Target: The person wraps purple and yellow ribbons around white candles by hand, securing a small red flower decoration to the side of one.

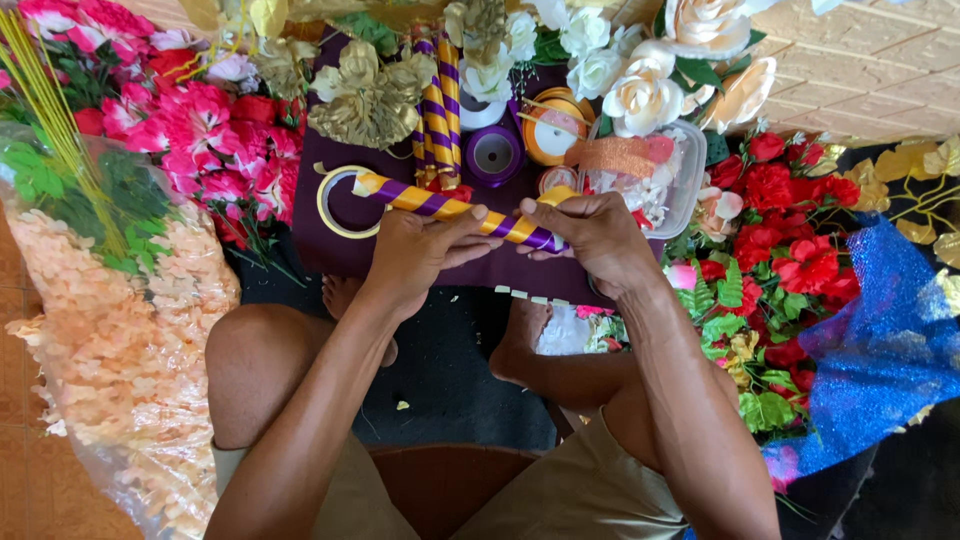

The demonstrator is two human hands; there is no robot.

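Observation:
A stick wrapped in gold and purple striped ribbon (430, 203) lies across in front of me, held level above a dark purple cloth (350, 255). My left hand (420, 250) grips its middle. At the stick's right end my right hand (590, 235) pinches the ribbon. A loop of gold ribbon (325, 200) curls off the stick's left end. Several finished striped sticks (438, 110) stand bundled beyond it.
Ribbon spools, purple (493, 153) and orange (552, 130), and a clear plastic box (680, 185) sit behind. Pink flowers (200, 130) and a bag of peach petals (110, 350) lie left; red flowers (790, 250), cream roses (640, 95), blue glitter mesh (880, 340) right.

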